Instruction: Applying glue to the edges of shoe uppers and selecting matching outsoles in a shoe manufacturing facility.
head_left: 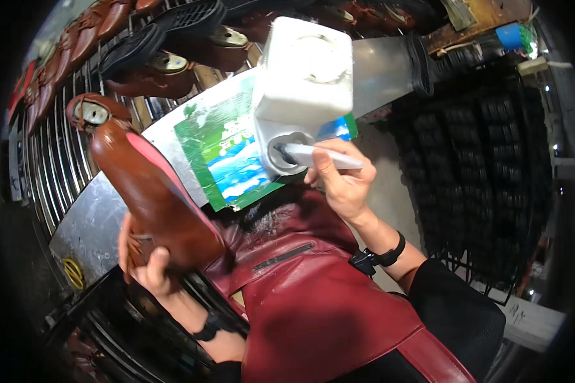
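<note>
My left hand (154, 271) is closed around a brown leather shoe upper (150, 198), stretched on a last, near its lower end. A pink strip runs along the shoe's right edge, and part of the last shows at the top end. In my right hand (346, 185) is a brush (332, 157) with a pale flat handle, pinched between thumb and fingers. Its dark tip sits in the round mouth of a white plastic container (306, 80), to the right of the shoe. How deep the bristles reach cannot be made out.
Under the container lies a green and blue printed sheet (236, 172) on a metal board (92, 223). A yellow ring (73, 273) lies at its left. Behind, a rod rack (51, 159) carries several brown shoes (76, 48) and black soles (131, 51). Dark stacked pieces (479, 166) stand at right.
</note>
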Tool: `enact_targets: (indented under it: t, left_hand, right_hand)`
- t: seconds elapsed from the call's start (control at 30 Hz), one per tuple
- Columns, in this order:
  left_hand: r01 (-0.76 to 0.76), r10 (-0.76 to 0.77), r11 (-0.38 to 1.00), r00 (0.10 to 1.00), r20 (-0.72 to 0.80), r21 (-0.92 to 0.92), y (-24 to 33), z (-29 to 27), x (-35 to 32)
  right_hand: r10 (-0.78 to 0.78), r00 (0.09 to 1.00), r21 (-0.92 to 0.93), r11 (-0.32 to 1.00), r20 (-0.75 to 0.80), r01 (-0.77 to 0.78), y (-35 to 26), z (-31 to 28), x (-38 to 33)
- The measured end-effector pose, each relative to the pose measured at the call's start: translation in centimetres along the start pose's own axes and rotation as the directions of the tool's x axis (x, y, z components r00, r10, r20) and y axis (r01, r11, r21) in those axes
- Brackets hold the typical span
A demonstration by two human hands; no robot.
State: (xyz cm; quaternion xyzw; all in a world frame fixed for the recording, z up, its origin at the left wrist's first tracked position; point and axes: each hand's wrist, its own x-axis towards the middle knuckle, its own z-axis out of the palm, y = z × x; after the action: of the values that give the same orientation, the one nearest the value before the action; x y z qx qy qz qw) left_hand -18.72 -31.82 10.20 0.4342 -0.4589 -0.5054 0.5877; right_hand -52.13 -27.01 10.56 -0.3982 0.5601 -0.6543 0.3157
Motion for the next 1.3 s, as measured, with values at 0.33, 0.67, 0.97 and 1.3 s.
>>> enact_targets:
  t: [0.33, 0.67, 0.97, 1.3]
  left_hand:
    - [0.236, -0.249, 0.96, 0.966, 0.069, 0.149, -1.0, 1.3, -7.5]
    - [0.34, -0.335, 0.933, 0.94, 0.058, -0.117, 0.6, 2.2, -7.7]
    - [0.361, -0.353, 0.915, 0.932, 0.079, -0.178, 1.6, 2.6, -6.3]
    - [0.35, -0.353, 0.901, 0.935, 0.035, -0.256, 1.7, 2.1, -5.5]
  right_hand:
    - [0.507, 0.841, 0.495, 0.691, 0.187, -0.527, -2.1, 0.7, 0.9]
    - [0.295, 0.879, 0.365, 0.824, 0.375, -0.433, -4.9, 3.4, 0.7]
    - [0.236, 0.799, 0.25, 0.868, 0.553, -0.429, -6.4, 2.8, -5.6]
    - [0.154, 0.716, 0.106, 0.947, 0.681, -0.304, -9.1, 3.0, -4.3]
